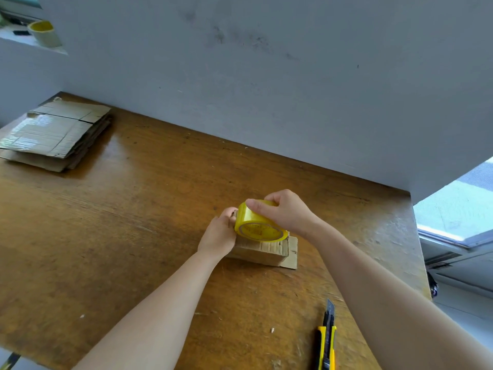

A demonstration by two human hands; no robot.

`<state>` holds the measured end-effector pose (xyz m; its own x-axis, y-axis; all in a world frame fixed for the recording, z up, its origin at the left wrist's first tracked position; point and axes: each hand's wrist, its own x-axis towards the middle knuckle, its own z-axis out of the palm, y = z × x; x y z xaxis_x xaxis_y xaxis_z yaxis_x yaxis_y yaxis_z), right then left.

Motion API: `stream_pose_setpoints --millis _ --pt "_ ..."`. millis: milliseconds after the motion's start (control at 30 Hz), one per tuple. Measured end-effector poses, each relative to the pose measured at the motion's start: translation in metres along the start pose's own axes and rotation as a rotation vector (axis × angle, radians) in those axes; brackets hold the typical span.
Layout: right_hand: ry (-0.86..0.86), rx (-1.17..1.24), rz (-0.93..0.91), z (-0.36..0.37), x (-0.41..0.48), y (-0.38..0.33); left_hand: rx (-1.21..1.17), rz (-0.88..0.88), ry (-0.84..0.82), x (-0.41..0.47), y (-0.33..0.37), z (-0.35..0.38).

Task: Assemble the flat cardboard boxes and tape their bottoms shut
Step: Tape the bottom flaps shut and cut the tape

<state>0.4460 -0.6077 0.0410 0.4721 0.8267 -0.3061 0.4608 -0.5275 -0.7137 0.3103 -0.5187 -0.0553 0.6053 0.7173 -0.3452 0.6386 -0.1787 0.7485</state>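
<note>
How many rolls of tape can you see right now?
2. One yellow roll is gripped by the right hand on the small box; a second roll stands on the ledge at far upper left. More may be out of view.

No legible txt; tape roll core print too blurry.

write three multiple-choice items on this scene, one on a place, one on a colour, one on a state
1. Where is the stack of flat boxes?
A) far left of the table
B) on the floor
C) on a chair

2. What colour is the tape roll in the right hand?
A) red
B) yellow
C) blue

3. How is the utility knife?
A) gripped and cutting
B) lying untouched, blade out
C) hanging on the wall

Answers:
1 A: the stack sits at the table's far left corner.
2 B: the roll is plainly yellow.
3 B: no hand is on it, and its grey blade shows.
</note>
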Motion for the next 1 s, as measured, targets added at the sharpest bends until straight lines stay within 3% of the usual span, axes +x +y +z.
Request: stream_pose_setpoints --millis 200,533,1000 --pt "0.116 -0.242 0.02 -0.016 -0.014 0.009 0.078 0.017 0.068 -0.003 0.002 0.004" --pt "0.168 -0.588 0.051 -0.037 -0.023 0.035 0.167 0.027 0.146 -0.004 0.003 0.009" --pt "0.162 -0.632 0.101 -0.025 -0.019 0.075 0.151 0.026 0.198 -0.009 0.001 0.014"
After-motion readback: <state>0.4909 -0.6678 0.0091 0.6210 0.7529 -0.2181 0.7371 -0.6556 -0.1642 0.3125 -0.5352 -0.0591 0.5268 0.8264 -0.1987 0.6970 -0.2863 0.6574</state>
